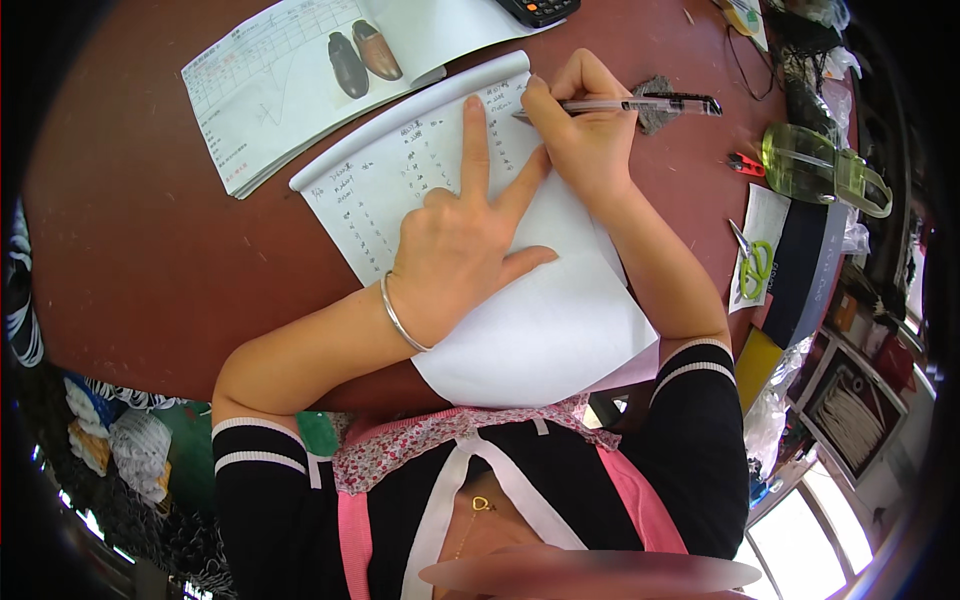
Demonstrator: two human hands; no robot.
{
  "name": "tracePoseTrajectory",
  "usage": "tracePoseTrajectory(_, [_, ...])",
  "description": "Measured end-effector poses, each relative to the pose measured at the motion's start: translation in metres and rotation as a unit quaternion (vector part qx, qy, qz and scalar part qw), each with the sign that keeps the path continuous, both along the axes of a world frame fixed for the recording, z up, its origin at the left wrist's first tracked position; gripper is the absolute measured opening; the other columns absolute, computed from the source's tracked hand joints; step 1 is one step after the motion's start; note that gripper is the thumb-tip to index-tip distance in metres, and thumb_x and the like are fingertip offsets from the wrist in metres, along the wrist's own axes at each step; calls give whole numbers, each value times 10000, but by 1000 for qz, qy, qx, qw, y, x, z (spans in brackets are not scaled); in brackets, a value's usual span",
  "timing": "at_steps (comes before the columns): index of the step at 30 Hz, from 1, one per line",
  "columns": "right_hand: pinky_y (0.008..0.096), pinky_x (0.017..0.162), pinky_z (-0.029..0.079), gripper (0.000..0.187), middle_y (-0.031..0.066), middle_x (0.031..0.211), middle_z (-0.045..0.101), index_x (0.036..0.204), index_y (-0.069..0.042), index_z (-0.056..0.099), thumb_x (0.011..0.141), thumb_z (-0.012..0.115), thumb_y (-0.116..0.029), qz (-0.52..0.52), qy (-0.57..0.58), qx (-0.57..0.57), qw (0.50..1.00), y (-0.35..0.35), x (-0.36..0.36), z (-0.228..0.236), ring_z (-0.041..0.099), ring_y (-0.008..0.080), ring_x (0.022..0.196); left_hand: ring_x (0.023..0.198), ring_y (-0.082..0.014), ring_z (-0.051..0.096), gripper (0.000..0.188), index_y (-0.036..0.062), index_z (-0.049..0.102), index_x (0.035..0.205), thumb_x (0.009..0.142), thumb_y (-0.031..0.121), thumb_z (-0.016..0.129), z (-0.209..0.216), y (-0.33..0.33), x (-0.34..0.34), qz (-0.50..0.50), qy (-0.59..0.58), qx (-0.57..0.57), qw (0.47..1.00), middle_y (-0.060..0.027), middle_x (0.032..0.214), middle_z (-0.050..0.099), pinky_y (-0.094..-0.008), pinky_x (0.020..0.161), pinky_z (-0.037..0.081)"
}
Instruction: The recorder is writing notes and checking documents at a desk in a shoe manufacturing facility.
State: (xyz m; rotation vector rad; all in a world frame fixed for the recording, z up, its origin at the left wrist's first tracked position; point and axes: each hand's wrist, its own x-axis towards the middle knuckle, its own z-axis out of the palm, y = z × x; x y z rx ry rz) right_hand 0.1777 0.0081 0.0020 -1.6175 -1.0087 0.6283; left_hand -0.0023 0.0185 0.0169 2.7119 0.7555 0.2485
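Just one pen tight in right hand; left hand, fingers apart, on one notepad

The writing pad is white and lies at a slant across the middle of the frame, its upper edge climbing to the right. Along that edge the paper is curled over into a roll. Short columns of dark handwriting fill the upper part; the lower part is blank, and a pinkish layer shows under the lower right edge. The pen has a clear barrel and a black rear end, lying nearly level at upper centre-right, nib leftward over the pad.
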Motion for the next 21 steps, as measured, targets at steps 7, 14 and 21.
tracePoseTrajectory(7, [256,502,342,333,-41,634,446,717,-64,437,878,728,-38,2,-35,-1,999,6,-6,-7,399,33,609,474,-203,576,974,261,519,1526,683,650,817,-2,0,-6,22,15,9,1000,-428,1569,292,-295,462,524])
tracePoseTrajectory(14, [220,510,321,350,-54,648,454,712,-72,431,912,703,17,11,-5,15,1000,-2,0,-5,396,4,604,445,-161,533,944,250,544,1506,708,690,790,-5,-8,2,17,-6,9,1000,-456,1551,286,-277,439,496])
tracePoseTrajectory(21, [211,519,314,353,-63,654,452,718,-76,425,915,698,29,13,25,16,999,0,-4,-6,391,-3,609,429,-128,482,962,256,548,1505,688,698,799,-5,-8,-2,19,1,27,999,-460,1537,310,-250,411,461])
